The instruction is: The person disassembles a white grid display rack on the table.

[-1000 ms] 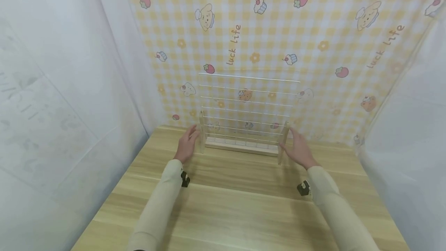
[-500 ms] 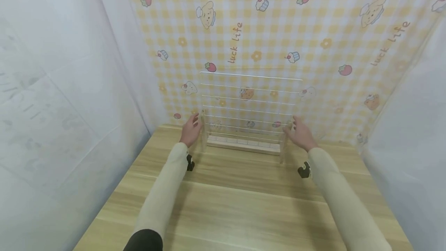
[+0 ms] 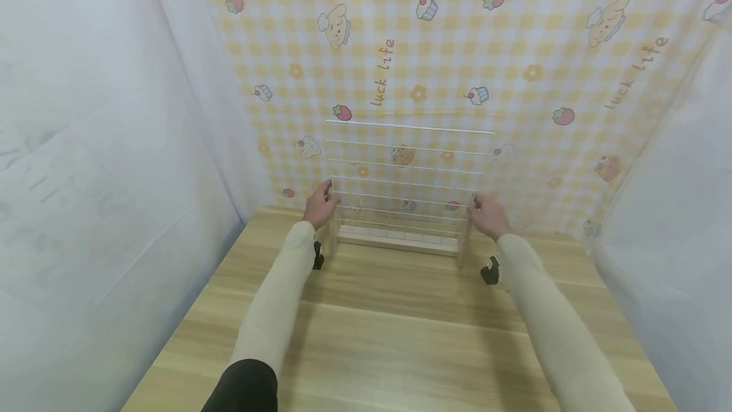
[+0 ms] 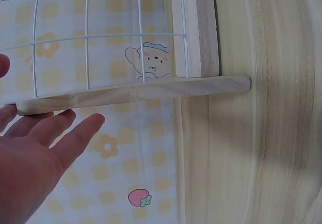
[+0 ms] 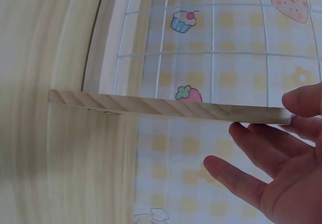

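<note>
The rack (image 3: 400, 199) is stood upright at the far side of the table (image 3: 372, 348), just in front of the checked cloth (image 3: 446, 49). Its left post (image 4: 151, 90) is held near the top by the left hand (image 3: 319, 205): the fingers are laid along the outer side and the thumb is brought round the inner side, the little finger kept clear. Whether that thumb is pressed to the wood cannot be told. The right post (image 5: 166, 107) is pinched near its top by the right hand (image 3: 488, 213), with the thumb on the inner side, fingers on the outer, and the little finger spread away from it.

Between the posts a white wire grid (image 4: 141, 34) is carried, and low down the posts are joined by a pale wooden base (image 4: 204, 32).

Long cream sleeves are worn, and a dark mount is seen at the left wrist (image 3: 318, 255) and at the right wrist (image 3: 490, 270). The near left corner is partly covered by a dark rounded shape (image 3: 246, 386). White sheets (image 3: 114, 145) are hung left and right of the table.
</note>
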`<control>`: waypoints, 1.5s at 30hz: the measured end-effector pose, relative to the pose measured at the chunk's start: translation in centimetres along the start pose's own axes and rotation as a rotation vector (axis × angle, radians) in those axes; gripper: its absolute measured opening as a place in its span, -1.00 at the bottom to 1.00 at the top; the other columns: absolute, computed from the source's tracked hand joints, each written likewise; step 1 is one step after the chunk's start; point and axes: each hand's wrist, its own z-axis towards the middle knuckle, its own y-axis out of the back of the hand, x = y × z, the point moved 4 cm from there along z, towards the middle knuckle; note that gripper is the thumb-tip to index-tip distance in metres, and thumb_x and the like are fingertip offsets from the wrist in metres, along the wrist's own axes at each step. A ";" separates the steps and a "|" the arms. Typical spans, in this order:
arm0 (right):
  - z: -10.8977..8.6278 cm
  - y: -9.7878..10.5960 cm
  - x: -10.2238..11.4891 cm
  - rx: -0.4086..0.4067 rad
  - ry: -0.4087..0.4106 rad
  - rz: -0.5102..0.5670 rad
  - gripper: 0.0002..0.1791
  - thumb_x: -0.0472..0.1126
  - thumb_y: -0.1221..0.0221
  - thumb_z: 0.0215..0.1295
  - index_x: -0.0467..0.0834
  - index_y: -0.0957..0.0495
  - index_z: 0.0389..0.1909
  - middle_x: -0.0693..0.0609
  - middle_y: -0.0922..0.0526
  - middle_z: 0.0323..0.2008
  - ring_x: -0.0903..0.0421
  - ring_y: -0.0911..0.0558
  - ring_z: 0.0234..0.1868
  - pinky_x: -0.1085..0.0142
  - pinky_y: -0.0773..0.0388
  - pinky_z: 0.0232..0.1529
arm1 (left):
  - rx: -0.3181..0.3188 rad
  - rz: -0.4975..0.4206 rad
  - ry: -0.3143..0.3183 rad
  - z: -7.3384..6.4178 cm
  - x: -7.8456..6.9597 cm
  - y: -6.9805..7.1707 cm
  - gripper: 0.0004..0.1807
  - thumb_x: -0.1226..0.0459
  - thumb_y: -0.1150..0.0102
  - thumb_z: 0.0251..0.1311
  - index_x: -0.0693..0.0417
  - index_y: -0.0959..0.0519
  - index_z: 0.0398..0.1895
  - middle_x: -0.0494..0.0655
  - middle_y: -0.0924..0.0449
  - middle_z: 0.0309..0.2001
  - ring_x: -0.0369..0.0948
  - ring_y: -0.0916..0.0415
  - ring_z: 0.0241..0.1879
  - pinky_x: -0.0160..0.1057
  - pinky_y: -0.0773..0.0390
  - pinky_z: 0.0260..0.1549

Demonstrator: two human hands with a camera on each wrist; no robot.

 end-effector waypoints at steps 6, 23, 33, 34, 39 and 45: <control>-0.2 -0.3 -0.1 -0.014 -0.014 0.003 -0.43 -0.20 0.14 0.53 -0.35 -0.16 0.47 -0.40 -0.29 0.40 -0.43 -0.27 0.43 -0.21 -0.22 0.46 | -0.039 -0.046 -0.002 -0.6 0.7 0.7 -0.46 0.15 0.07 0.47 -0.04 -0.21 0.48 0.25 -0.22 0.51 0.17 -0.26 0.47 0.15 -0.41 0.36; 0.7 -1.2 -0.1 -0.120 0.015 0.016 -0.52 -0.18 0.01 0.51 -0.24 -0.36 0.37 -0.37 -0.41 0.30 -0.17 -0.53 -0.39 0.18 -0.44 -0.44 | -0.064 -0.002 -0.175 -6.1 2.7 2.8 -0.80 0.19 -0.04 0.49 0.09 -0.40 0.00 0.19 -0.53 0.23 0.20 -0.55 0.19 0.15 -0.59 0.16; 0.8 -1.9 1.3 -0.117 0.000 0.022 -0.50 -0.11 0.05 0.57 -0.23 -0.30 0.41 -0.37 -0.40 0.31 -0.16 -0.55 -0.40 0.22 -0.47 -0.51 | -0.156 -0.114 -0.179 -11.1 4.0 1.4 -0.69 0.12 -0.11 0.45 0.16 -0.44 0.02 0.12 -0.57 0.06 0.03 -0.57 0.02 0.08 -0.62 0.15; 0.6 -2.0 1.6 -0.123 0.008 0.010 -0.48 -0.10 0.07 0.58 -0.27 -0.28 0.41 -0.39 -0.39 0.31 -0.25 -0.60 -0.28 0.13 -0.58 -0.38 | -0.175 -0.124 -0.177 -11.3 4.0 1.2 -0.71 0.13 -0.12 0.45 0.16 -0.45 0.01 0.12 -0.57 0.06 0.03 -0.57 0.02 0.09 -0.62 0.15; -1.0 -3.2 3.4 -0.268 -0.012 0.123 -0.39 -0.05 0.01 0.53 -0.33 -0.26 0.43 -0.41 -0.37 0.38 -0.38 -0.42 0.29 -0.22 -0.33 0.37 | -0.249 -0.189 -0.163 -11.9 3.8 0.1 -0.77 0.17 -0.10 0.46 0.13 -0.43 -0.01 0.10 -0.56 0.06 0.02 -0.55 0.04 0.09 -0.58 0.20; -2.7 -5.8 6.7 -0.407 -0.005 0.412 -0.14 -0.07 -0.28 0.30 -0.25 -0.10 0.51 -0.33 -0.30 0.27 -0.25 -0.33 0.26 -0.11 -0.37 0.24 | -0.309 -0.236 -0.167 -12.4 3.8 -0.5 -0.77 0.22 -0.05 0.48 0.18 -0.39 0.02 0.15 -0.54 0.03 0.04 -0.52 0.05 0.12 -0.52 0.27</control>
